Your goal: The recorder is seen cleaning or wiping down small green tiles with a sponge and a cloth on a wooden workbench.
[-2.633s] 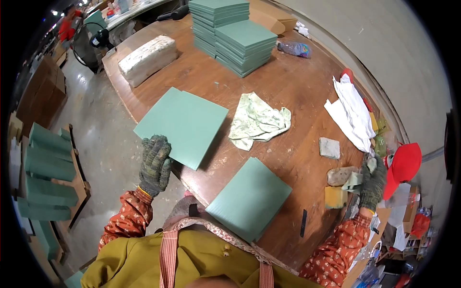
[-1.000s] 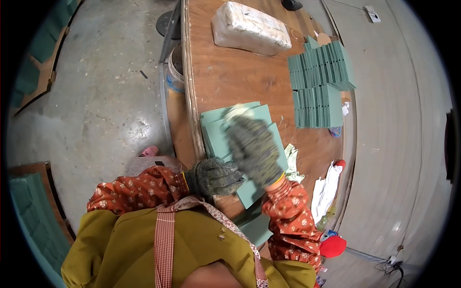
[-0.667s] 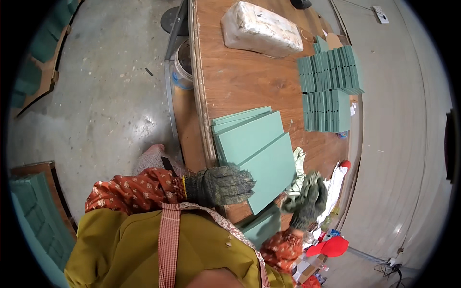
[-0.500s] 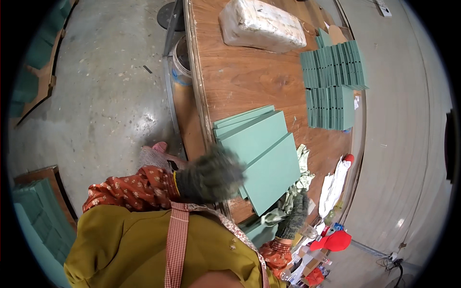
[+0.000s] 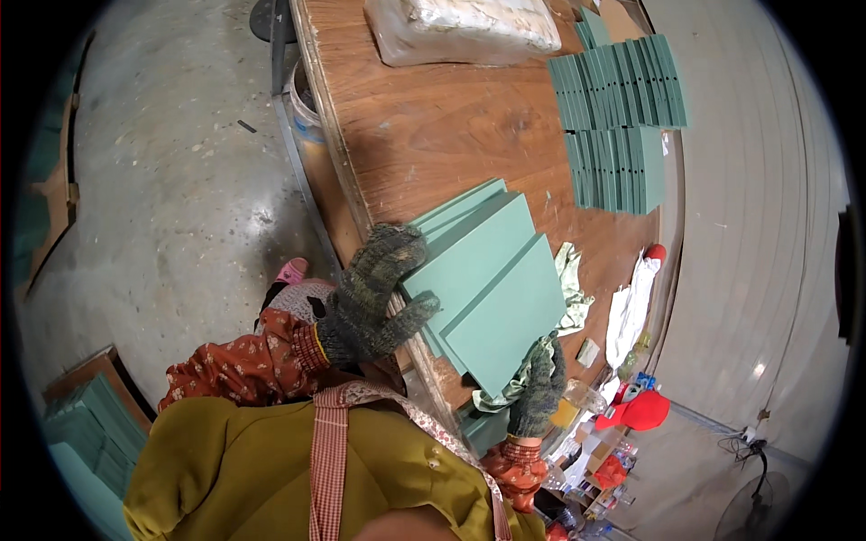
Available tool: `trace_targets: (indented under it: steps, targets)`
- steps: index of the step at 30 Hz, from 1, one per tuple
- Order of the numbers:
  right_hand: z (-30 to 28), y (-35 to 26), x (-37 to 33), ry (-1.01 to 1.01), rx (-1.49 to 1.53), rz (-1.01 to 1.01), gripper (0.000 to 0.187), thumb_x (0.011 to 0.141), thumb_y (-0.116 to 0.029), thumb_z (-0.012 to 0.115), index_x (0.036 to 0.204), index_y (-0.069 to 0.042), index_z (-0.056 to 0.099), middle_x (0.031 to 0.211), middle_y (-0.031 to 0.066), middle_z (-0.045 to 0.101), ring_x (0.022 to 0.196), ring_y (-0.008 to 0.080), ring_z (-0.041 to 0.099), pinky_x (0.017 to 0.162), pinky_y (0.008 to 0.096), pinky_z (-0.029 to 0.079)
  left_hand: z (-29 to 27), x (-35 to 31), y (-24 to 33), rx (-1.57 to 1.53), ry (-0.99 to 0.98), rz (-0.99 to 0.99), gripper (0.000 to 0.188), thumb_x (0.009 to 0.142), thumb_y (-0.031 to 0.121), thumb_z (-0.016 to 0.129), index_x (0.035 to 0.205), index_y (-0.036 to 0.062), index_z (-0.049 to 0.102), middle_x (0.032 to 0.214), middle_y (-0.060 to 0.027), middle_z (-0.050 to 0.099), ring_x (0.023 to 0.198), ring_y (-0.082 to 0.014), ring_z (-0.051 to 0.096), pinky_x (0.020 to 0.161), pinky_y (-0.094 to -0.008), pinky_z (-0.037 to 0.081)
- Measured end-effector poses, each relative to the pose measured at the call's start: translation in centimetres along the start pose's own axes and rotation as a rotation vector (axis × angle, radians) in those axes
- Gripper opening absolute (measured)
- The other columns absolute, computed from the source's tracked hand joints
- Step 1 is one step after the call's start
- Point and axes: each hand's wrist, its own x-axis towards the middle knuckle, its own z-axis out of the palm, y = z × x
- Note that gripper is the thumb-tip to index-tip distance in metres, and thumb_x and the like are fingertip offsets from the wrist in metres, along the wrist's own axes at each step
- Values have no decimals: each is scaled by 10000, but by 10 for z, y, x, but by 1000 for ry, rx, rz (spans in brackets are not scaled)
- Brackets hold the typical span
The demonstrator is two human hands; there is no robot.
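Note:
Several flat green panels [image 5: 505, 311] lie fanned in an overlapping stack at the near edge of the wooden table [image 5: 433, 135]. My left hand [image 5: 365, 293], in a dark grey-green knit glove, is at the stack's left side with thumb and fingers apart, holding nothing. By the near right corner of the top panel, my right hand [image 5: 539, 397], in a matching glove, grips a light green patterned cloth [image 5: 505, 388]. The cloth lies against the panel's edge. Another crumpled patterned cloth [image 5: 570, 288] rests to the right of the stack.
Rows of upright green panels [image 5: 618, 86] stand at the table's far right, near a plastic-wrapped block [image 5: 460, 32]. A white cloth [image 5: 631, 302], bottles and a red object [image 5: 645, 412] are to the right. More green panels [image 5: 95, 428] sit at lower left. A bucket [image 5: 305, 108] is beside the table.
My left hand, blurred before over the table's edge, has moved up and opened beside the stack. My right hand has come up to the near corner with the cloth. The view has shifted slightly.

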Motion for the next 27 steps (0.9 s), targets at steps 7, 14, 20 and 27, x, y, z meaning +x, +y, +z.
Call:
trace_targets:
  steps: [7,14,20,27]
  targets:
    - [0,-13,-2,-15,-117,-66,444,919,-204,615,1286,23,513,1172,96,599,1063,162,557,938,301,450,2,8,10,-33,-169,-132,568,743,162,744,1224,-28,508,1244,-242,503,1178,-397,482,1004,-499,377]
    - [-47,17,-5,213,-401,-406,401,903,-160,614,1272,-18,547,1178,142,628,1078,218,603,930,333,469,17,12,39,357,-200,167,578,818,108,670,1336,-10,442,1377,-216,451,1326,-390,361,1098,-504,250]
    - [-133,75,-20,479,-708,-419,343,867,-179,628,1171,-24,594,1103,165,629,991,302,622,878,387,491,32,1,44,662,-362,429,460,854,77,633,1293,10,511,1305,-195,525,1265,-392,439,1092,-533,256]
    - [-254,137,-3,570,-950,-120,631,790,-342,700,1308,-49,490,1270,190,540,1188,346,494,1023,425,377,38,-21,38,847,-313,437,329,913,65,527,1233,5,572,1287,-153,551,1250,-330,469,1112,-511,235]
